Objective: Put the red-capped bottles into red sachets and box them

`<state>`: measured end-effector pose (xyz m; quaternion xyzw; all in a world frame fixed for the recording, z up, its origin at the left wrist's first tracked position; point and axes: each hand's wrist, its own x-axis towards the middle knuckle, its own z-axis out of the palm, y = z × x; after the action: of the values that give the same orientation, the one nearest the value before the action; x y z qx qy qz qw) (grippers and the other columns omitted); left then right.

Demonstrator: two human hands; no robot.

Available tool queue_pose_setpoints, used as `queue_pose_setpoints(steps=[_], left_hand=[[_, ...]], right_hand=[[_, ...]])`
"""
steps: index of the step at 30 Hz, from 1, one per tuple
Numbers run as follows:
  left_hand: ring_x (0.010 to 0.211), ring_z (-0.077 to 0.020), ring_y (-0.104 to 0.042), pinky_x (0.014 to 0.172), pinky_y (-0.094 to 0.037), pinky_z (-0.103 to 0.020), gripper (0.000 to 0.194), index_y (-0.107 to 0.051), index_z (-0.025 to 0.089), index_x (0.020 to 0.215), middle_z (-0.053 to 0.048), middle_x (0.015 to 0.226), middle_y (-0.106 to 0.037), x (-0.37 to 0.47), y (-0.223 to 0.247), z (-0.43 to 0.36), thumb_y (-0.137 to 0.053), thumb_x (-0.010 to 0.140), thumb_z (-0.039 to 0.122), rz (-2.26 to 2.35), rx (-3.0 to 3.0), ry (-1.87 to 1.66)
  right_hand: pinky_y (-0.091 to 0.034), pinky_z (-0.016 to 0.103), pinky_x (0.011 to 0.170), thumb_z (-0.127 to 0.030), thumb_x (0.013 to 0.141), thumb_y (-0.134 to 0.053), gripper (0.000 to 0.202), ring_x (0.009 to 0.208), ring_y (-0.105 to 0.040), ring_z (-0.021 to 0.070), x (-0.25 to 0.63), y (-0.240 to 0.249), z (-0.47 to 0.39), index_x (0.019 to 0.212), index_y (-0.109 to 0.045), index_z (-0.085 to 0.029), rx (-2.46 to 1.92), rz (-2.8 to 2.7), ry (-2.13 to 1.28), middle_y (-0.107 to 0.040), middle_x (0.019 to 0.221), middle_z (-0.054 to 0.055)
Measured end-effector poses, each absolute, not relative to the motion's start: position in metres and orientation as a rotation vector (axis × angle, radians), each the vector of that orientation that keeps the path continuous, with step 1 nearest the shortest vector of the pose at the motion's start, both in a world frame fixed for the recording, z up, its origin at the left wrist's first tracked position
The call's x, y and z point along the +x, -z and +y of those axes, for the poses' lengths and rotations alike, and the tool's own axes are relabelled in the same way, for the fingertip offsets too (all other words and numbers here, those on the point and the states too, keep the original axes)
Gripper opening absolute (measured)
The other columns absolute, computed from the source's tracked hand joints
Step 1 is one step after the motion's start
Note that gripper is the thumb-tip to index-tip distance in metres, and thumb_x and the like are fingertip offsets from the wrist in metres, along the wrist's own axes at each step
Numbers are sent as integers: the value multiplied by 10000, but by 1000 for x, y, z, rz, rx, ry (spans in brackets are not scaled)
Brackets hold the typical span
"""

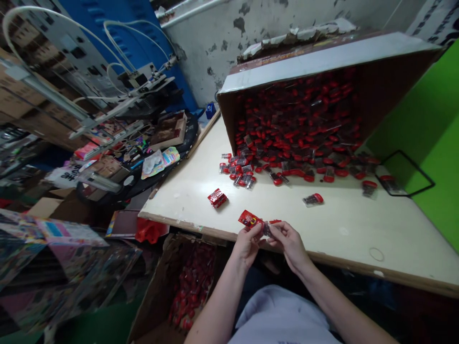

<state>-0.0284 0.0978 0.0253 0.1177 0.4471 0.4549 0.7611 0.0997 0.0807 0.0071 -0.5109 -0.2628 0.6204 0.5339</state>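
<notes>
Near the table's front edge, my left hand (248, 243) pinches a red printed packet (250, 219) that sticks out to the upper left. My right hand (287, 242) is closed on a small clear packet with dark contents and a red top (268, 229), right beside the red packet. The fingers of both hands nearly meet, and partly hide both items. A small stack of red packets (217, 198) lies on the table to the left. One loose red-topped packet (313, 199) lies to the upper right of my hands.
A large tipped carton (330, 57) spills many red-topped packets onto the white table (358, 229). Below the front edge, another carton (150, 306) holds red packets. A machine (132, 91) with a cluttered round black table stands left. A black wire frame (409, 174) and rubber band (376, 254) are right.
</notes>
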Motion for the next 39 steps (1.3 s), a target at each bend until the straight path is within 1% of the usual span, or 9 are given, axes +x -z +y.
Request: queue_pose_setpoints(steps=[8,11,13,15,22,28,32,36,39], left_hand=[[714,-138,-576,642,-417,-255,287,-690,148,825,-80,874,-685,-22,-24,95,-767,632,346,1026,210,-1048],[739,-149,-588,671,-418,-262,314,-694,138,824,-99,902,-691,-24,-22,97,-781,609,350,1071,245,-1059],[730,-140,-586,671,-407,-254,326,-700,136,826,-101,907,-695,-27,-21,98,-786,599,352,1101,283,-1054],[697,-122,-577,653,-387,-239,338,-704,132,826,-97,887,-697,-28,-18,99,-790,588,358,1145,313,-1051],[590,-94,-537,570,-318,-221,368,-702,125,776,-68,747,-685,-22,-10,101,-807,537,384,1291,331,-1118],[562,-90,-524,541,-313,-221,414,-700,113,778,-72,739,-681,-18,-13,100,-822,500,395,1277,301,-1129],[606,-104,-553,591,-362,-232,407,-705,112,788,-94,799,-688,-23,-17,97,-794,550,430,1160,332,-1103],[686,-145,-597,669,-400,-263,448,-708,110,806,-111,810,-687,-28,-22,94,-725,620,517,1068,363,-1087],[726,-161,-609,710,-412,-276,406,-707,108,806,-120,834,-691,-28,-22,93,-730,637,476,1056,336,-1094]], right_hand=[[-560,240,634,-392,716,-717,279,700,-657,131,97,-4,74,887,-603,-203,-1171,-598,-1549,-648,843,1],[-540,233,555,-438,729,-688,341,658,-658,141,103,2,76,942,-599,-187,-1267,-803,-1568,-661,819,19],[-489,213,457,-468,743,-658,360,561,-628,131,108,5,78,944,-612,-172,-1335,-960,-1559,-649,722,13],[-459,212,420,-478,757,-635,353,508,-601,127,109,6,78,926,-626,-168,-1365,-1068,-1516,-626,646,2],[-574,293,585,-458,792,-598,308,609,-664,173,99,1,68,953,-604,-195,-1461,-1113,-1280,-678,750,38],[-575,297,597,-458,779,-621,313,651,-672,181,99,0,62,954,-608,-199,-1433,-1116,-1253,-694,860,61],[-548,269,555,-473,762,-640,342,588,-644,158,100,2,65,916,-606,-170,-1368,-1028,-1375,-670,722,34],[-524,237,538,-464,740,-671,354,572,-628,134,101,2,68,903,-610,-156,-1355,-965,-1431,-659,707,24],[-498,207,515,-452,727,-691,347,550,-604,113,99,-1,67,881,-621,-150,-1341,-897,-1464,-642,666,8]])
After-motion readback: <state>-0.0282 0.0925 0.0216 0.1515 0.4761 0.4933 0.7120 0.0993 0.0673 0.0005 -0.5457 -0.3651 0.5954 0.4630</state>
